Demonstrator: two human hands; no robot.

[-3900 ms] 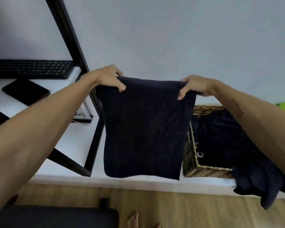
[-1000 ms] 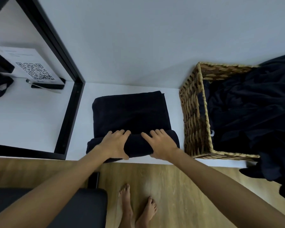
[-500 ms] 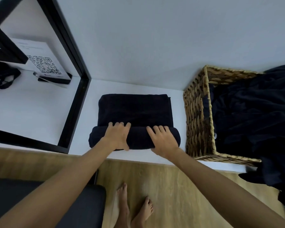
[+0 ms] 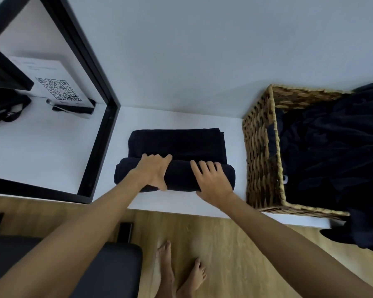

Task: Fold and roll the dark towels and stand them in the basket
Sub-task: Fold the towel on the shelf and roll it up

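A dark folded towel (image 4: pixel 177 143) lies on the white shelf (image 4: pixel 181 203), its near half wound into a thick roll. My left hand (image 4: pixel 154 169) grips the roll's left part, fingers over the top and thumb on the near side. My right hand (image 4: pixel 212 179) presses on its right part, fingers spread over the top. To the right stands a wicker basket (image 4: pixel 261 151) holding a heap of loose dark towels (image 4: pixel 336 147) that spills over its right side.
A black metal frame (image 4: pixel 99 145) borders the towel on the left. Behind it stand a QR-code card (image 4: pixel 56 84) and a black strap (image 4: pixel 4 108). A dark stool (image 4: pixel 108 272) and my bare feet (image 4: pixel 181 274) are on the wooden floor below.
The towel, earlier held up in the air, now lies on the shelf. Over the last second both hands have rolled it further from the near edge, so the roll is thicker.
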